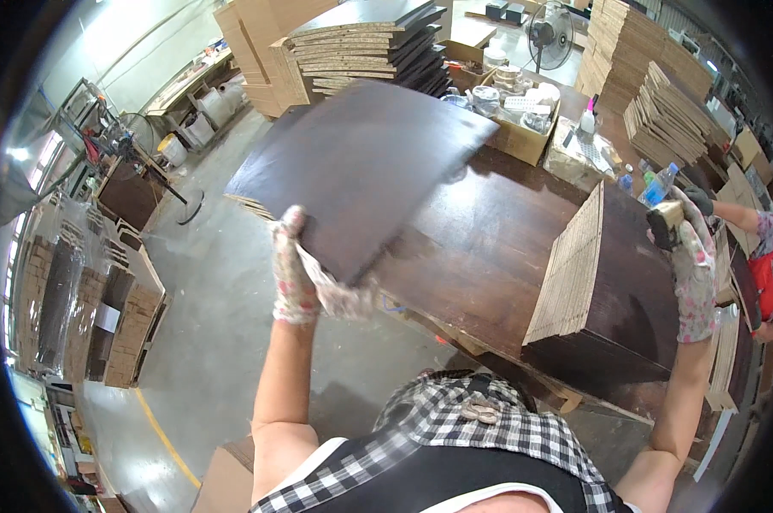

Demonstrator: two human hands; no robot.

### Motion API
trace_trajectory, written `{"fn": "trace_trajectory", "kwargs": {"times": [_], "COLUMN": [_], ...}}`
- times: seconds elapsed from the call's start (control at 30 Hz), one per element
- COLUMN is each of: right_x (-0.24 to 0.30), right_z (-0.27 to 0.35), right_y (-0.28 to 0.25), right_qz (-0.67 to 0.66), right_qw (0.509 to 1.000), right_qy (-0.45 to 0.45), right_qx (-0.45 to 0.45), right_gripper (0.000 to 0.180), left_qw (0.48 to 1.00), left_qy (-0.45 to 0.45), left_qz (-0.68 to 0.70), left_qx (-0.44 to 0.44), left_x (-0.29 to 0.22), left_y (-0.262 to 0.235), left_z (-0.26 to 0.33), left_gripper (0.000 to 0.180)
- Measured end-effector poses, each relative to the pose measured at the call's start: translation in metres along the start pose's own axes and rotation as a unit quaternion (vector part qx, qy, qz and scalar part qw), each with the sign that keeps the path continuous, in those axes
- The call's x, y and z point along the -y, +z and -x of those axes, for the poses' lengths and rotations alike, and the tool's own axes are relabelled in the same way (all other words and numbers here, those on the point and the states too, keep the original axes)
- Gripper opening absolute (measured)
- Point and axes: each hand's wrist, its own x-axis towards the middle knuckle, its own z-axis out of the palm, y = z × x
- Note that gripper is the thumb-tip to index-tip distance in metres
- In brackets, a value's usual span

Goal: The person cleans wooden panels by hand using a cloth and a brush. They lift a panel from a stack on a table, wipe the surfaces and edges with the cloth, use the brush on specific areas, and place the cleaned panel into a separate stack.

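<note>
My left hand (294, 269), in a floral glove, grips the near corner of a dark brown wooden panel (361, 167). The panel is tilted above the left end of the worktable, smooth face up and slightly blurred. On the far right my right hand (696, 286), gloved the same way, is closed around a small tan and black block (665, 226). Below that hand a stack of dark panels (626, 295) rests on the worktable (480, 244), its layered raw edges facing left.
Behind the lifted panel is a pile of panels (386, 43). A cardboard box (523, 141) of containers, a wrapped block with a spray bottle (587, 118), and plastic bottles (660, 184) line the table's far side. A co-worker's arm (737, 215) reaches in at right.
</note>
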Motion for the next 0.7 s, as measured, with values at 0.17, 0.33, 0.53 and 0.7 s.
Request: {"fn": "trace_trajectory", "kwargs": {"times": [0.17,0.33,0.53,0.7], "right_x": [0.001,0.005,0.023,0.022], "right_z": [-0.002,0.007,0.022,0.026], "right_y": [0.028,0.031,0.026,0.042], "right_qz": [0.061,0.07,0.107,0.235], "right_qw": [0.998,0.997,0.981,0.912], "right_qy": [-0.035,-0.019,0.081,-0.109], "right_qx": [0.003,-0.016,0.137,0.319], "right_gripper": [0.042,0.045,0.04,0.04], "left_qw": [0.997,0.965,0.967,0.92], "left_qy": [-0.003,-0.258,-0.219,-0.034], "left_qz": [-0.031,-0.035,-0.064,-0.388], "left_qx": [-0.076,-0.015,0.115,0.05], "left_x": [-0.035,-0.057,-0.046,-0.031], "left_y": [-0.076,-0.093,-0.118,-0.245], "left_z": [-0.082,-0.105,-0.117,-0.158], "left_gripper": [0.042,0.046,0.033,0.023]}}
